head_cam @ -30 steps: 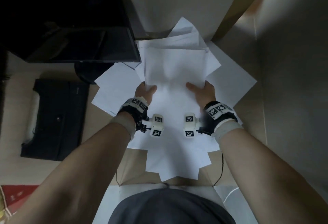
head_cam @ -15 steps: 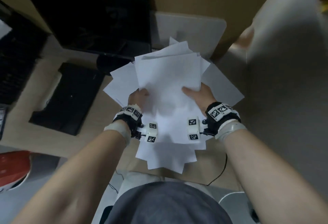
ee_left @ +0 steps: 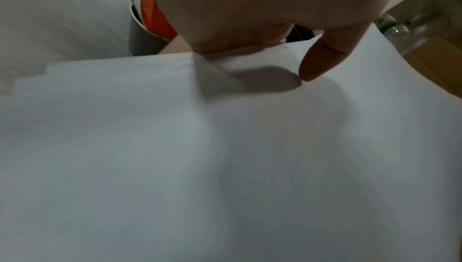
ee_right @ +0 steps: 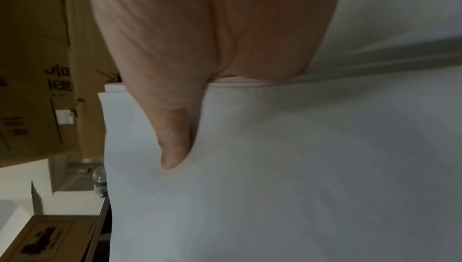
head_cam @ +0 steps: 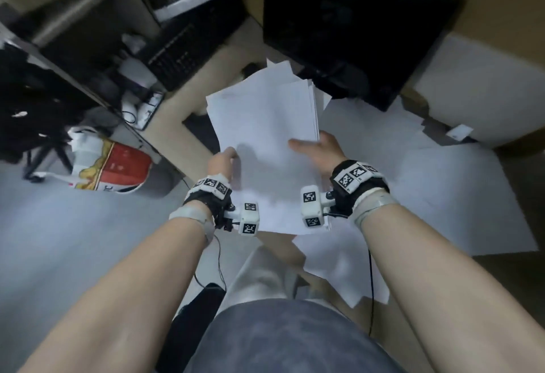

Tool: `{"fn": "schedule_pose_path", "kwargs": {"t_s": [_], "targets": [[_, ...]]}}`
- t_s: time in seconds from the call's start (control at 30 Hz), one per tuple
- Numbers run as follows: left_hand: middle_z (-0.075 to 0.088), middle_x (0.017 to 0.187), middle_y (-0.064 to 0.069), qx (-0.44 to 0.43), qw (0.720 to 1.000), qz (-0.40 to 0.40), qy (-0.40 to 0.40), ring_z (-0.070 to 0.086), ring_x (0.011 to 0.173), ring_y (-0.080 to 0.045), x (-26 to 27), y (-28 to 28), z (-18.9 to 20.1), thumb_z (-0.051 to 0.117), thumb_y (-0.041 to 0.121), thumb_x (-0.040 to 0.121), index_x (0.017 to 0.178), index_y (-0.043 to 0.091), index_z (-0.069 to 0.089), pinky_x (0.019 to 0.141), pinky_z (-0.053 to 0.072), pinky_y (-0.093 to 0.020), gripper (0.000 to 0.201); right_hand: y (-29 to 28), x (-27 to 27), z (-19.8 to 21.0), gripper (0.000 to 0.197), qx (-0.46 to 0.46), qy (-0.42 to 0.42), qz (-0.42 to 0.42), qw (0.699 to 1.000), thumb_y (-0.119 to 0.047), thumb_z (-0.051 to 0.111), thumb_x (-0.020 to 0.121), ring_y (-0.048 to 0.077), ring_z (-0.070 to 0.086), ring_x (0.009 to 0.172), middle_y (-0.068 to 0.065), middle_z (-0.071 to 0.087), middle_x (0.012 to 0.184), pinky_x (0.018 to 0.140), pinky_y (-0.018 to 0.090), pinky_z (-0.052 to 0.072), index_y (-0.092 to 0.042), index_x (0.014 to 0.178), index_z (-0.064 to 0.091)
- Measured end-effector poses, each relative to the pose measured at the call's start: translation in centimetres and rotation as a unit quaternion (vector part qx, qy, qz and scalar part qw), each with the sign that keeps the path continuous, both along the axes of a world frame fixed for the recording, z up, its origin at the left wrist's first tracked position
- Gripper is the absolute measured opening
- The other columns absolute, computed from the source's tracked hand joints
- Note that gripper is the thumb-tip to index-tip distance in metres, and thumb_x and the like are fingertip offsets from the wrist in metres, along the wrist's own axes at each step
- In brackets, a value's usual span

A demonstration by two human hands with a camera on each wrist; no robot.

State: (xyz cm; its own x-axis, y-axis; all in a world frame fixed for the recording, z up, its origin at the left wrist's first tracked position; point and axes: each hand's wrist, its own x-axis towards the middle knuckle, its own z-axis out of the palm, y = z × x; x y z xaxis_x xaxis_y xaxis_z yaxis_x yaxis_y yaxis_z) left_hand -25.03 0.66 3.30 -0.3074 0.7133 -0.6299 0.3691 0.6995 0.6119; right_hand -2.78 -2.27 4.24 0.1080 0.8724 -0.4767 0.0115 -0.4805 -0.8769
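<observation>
A stack of white paper sheets (head_cam: pixel 265 136) is lifted off the desk, held between both hands. My left hand (head_cam: pixel 221 161) pinches its left edge, thumb on top (ee_left: pixel 322 57) and fingers hidden underneath. My right hand (head_cam: pixel 321 151) grips the right edge with the thumb lying flat on the top sheet (ee_right: pixel 172 140). The stack (ee_left: pixel 225 157) fills the left wrist view, and it also fills most of the right wrist view as white paper (ee_right: pixel 275 167). More loose white sheets (head_cam: pixel 427 189) lie spread on the desk at the right.
A dark monitor (head_cam: pixel 354 33) stands behind the paper, with a black keyboard (head_cam: pixel 182 51) to the left. A red and white bag (head_cam: pixel 112 166) sits on the grey floor at the left. Cardboard boxes (ee_right: pixel 30 69) and a plastic bottle (ee_right: pixel 100 179) stand nearby.
Both hands lifted the gathered sheets off the desk and carried them left, squaring them into a neater stack. The head view swung left, so floor and bag now show.
</observation>
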Motion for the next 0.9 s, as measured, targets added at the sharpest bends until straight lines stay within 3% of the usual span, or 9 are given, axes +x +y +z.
{"fn": "schedule_pose_path", "kwargs": {"t_s": [0.1,0.27,0.4,0.5,0.6,0.7,0.77,0.83,0.9], "targets": [[0.053,0.132,-0.029,0.008,1.0,-0.009,0.014,0.057,0.112,-0.038,-1.0,0.4,-0.1,0.049,0.023,0.091,0.124,-0.006,0.057,0.074,0.039,-0.029,0.045,0.6,-0.9,-0.2,0.032,-0.001,0.009,0.002,1.0,-0.022,0.078,0.08,0.01,0.067,0.079,-0.004,0.071,0.091,0.055,0.011,0.049,-0.009,0.107,0.068],[0.054,0.128,-0.027,0.004,0.995,-0.098,-0.006,0.051,0.119,-0.042,1.9,1.2,-1.4,0.048,0.035,0.068,0.116,0.001,0.06,0.098,0.045,-0.042,0.061,0.1,2.3,-2.3,0.016,-0.073,-0.039,-0.071,0.994,-0.017,0.077,0.076,0.025,0.071,0.086,0.004,0.073,0.086,0.075,0.034,0.057,-0.007,0.088,0.073],[0.062,0.121,-0.018,-0.035,0.981,-0.191,-0.01,0.059,0.109,-0.035,5.5,2.0,-3.7,0.054,0.044,0.067,0.095,0.021,0.067,0.098,0.046,-0.041,0.039,-1.1,6.5,-2.9,0.016,-0.135,-0.071,-0.088,0.984,-0.015,0.073,0.087,0.018,0.062,0.093,-0.001,0.06,0.091,0.07,0.021,0.045,-0.012,0.095,0.06],[0.055,0.133,-0.022,-0.076,0.98,-0.178,-0.05,0.052,0.124,-0.038,8.0,2.7,-5.5,0.06,0.025,0.087,0.122,0.005,0.062,0.096,0.043,-0.035,0.04,-1.4,8.9,-5.2,0.031,-0.182,-0.086,-0.086,0.976,-0.015,0.076,0.084,0.02,0.061,0.092,0.009,0.067,0.105,0.06,0.011,0.045,0.002,0.108,0.067],[0.056,0.133,-0.02,-0.143,0.966,-0.21,-0.048,0.052,0.125,-0.034,9.4,3.8,-7.8,0.064,0.026,0.089,0.118,0.008,0.062,0.089,0.044,-0.03,0.035,-2.0,10.0,-8.2,0.038,-0.225,-0.087,-0.116,0.963,-0.017,0.08,0.079,0.021,0.064,0.092,0.011,0.07,0.108,0.076,0.023,0.046,0.001,0.111,0.069],[0.071,0.102,-0.012,-0.132,0.955,-0.267,-0.001,0.06,0.114,-0.034,10.2,4.7,-9.4,0.069,0.031,0.082,0.097,0.018,0.056,0.087,0.043,-0.03,0.024,-2.4,10.1,-9.3,0.036,-0.254,-0.088,-0.122,0.955,-0.02,0.078,0.081,0.021,0.062,0.089,0.007,0.066,0.099,0.075,0.023,0.044,-0.001,0.11,0.068],[0.068,0.085,0.003,-0.087,0.941,-0.322,0.055,0.059,0.106,-0.032,10.6,5.4,-10.1,0.069,0.036,0.075,0.108,0.028,0.056,0.094,0.039,-0.037,0.036,-2.4,10.1,-9.7,0.034,-0.256,-0.091,-0.141,0.952,-0.019,0.076,0.084,0.019,0.06,0.086,0.006,0.064,0.097,0.072,0.02,0.043,-0.001,0.111,0.067],[0.055,0.119,0.005,-0.09,0.922,-0.365,0.095,0.043,0.122,-0.028,11.3,5.8,-10.2,0.066,0.04,0.078,0.126,0.033,0.054,0.102,0.033,-0.042,0.051,-2.2,10.1,-10.1,0.034,-0.256,-0.099,-0.15,0.95,-0.021,0.075,0.084,0.019,0.061,0.086,0.005,0.065,0.096,0.071,0.02,0.043,-0.001,0.111,0.067],[0.05,0.125,-0.004,-0.131,0.908,-0.385,0.097,0.045,0.126,-0.028,11.8,6.4,-10.4,0.064,0.039,0.085,0.122,0.014,0.062,0.105,0.038,-0.04,0.045,-1.7,10.0,-10.5,0.036,-0.251,-0.117,-0.162,0.947,-0.023,0.076,0.083,0.021,0.063,0.088,0.004,0.066,0.095,0.073,0.022,0.044,-0.002,0.11,0.067]]}}
